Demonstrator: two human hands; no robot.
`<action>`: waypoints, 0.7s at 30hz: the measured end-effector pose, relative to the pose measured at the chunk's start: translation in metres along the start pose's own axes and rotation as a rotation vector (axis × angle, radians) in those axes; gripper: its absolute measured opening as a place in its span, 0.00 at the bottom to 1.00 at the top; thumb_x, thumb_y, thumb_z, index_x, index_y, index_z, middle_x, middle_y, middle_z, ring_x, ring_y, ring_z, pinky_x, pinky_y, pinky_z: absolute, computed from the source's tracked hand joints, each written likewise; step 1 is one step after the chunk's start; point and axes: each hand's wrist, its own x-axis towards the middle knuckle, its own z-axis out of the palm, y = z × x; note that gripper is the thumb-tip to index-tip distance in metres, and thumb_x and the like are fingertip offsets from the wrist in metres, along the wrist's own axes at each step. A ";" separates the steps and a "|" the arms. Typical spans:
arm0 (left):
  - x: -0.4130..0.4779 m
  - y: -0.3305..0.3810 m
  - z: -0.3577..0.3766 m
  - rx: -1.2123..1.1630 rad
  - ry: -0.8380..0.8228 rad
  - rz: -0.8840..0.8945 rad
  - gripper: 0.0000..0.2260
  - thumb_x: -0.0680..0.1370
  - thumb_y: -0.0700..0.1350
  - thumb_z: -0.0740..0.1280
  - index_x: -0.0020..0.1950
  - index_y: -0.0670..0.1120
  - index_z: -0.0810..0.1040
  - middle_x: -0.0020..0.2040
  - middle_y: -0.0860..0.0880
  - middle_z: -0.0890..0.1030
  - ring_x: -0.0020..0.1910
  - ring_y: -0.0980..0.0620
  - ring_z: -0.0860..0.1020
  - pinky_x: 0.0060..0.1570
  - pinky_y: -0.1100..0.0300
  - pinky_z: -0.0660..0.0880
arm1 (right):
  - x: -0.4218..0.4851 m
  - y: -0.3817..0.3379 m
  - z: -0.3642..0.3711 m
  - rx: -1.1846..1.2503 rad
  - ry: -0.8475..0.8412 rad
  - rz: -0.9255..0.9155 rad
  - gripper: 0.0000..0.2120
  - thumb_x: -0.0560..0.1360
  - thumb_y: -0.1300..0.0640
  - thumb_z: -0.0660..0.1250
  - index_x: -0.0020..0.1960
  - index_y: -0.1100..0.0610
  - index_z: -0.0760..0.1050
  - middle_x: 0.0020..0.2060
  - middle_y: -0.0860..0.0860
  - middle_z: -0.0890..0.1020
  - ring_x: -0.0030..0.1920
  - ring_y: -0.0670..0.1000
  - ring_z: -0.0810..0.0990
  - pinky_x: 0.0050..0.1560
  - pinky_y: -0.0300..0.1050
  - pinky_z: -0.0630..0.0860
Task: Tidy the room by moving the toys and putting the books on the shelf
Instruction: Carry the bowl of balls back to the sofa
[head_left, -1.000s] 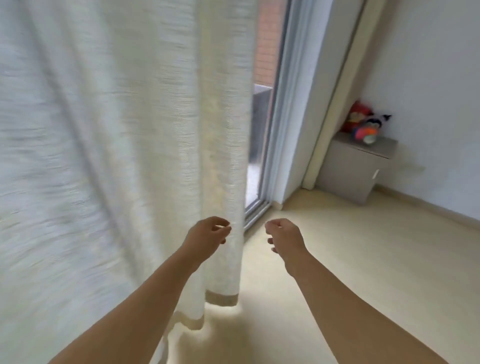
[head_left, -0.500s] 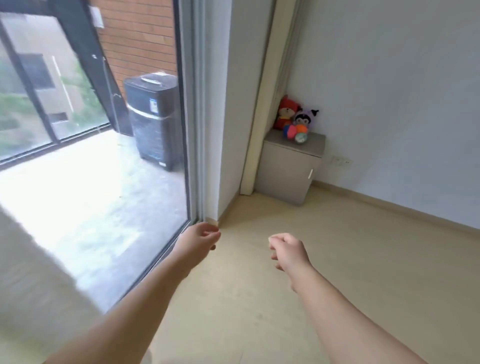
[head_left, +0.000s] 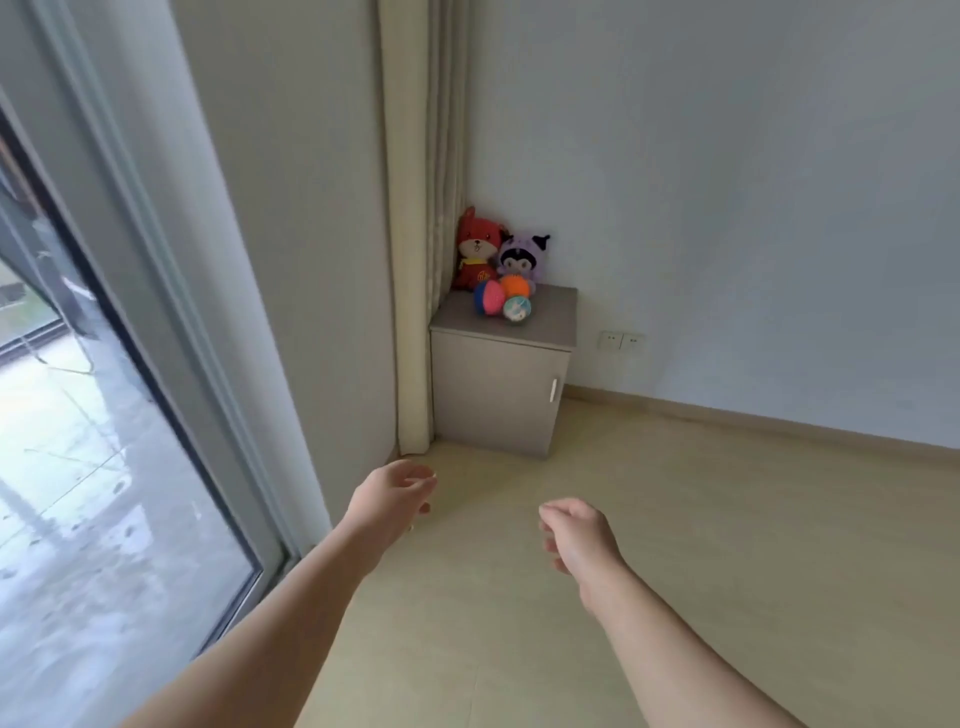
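Though 5 toys (head_left: 519, 257) seemingly await moving on the cabinet (head_left: 493, 395), left hand (head_left: 389, 493) and right hand (head_left: 576, 530) hover loosely curled, empty; books unseen.

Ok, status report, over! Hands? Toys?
Left hand, right hand: both empty, loosely curled. Plush toys and balls sit on corner cabinet ahead. Only bare floor between.

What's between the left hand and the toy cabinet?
Head view: only bare beige floor between the left hand and the cabinet. The curtain hangs at that stretch's left edge, beside the cabinet.
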 end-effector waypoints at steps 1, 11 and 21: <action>0.030 0.016 0.016 -0.003 0.010 -0.014 0.03 0.78 0.43 0.64 0.48 0.49 0.77 0.43 0.48 0.80 0.37 0.53 0.78 0.36 0.61 0.71 | 0.033 -0.010 -0.010 -0.005 -0.001 0.011 0.08 0.76 0.58 0.63 0.38 0.52 0.72 0.38 0.50 0.77 0.43 0.53 0.75 0.39 0.41 0.69; 0.227 0.094 0.082 -0.010 0.031 -0.072 0.04 0.78 0.42 0.63 0.50 0.48 0.77 0.46 0.48 0.80 0.38 0.55 0.78 0.36 0.61 0.72 | 0.246 -0.099 -0.027 -0.055 -0.068 0.057 0.07 0.76 0.57 0.62 0.39 0.53 0.72 0.37 0.50 0.77 0.40 0.53 0.75 0.36 0.40 0.68; 0.485 0.154 0.106 -0.093 -0.021 -0.158 0.03 0.78 0.41 0.62 0.48 0.46 0.76 0.39 0.47 0.77 0.34 0.54 0.76 0.31 0.63 0.68 | 0.468 -0.202 0.016 -0.021 -0.111 0.185 0.07 0.77 0.62 0.57 0.41 0.60 0.69 0.33 0.51 0.68 0.30 0.48 0.64 0.31 0.38 0.58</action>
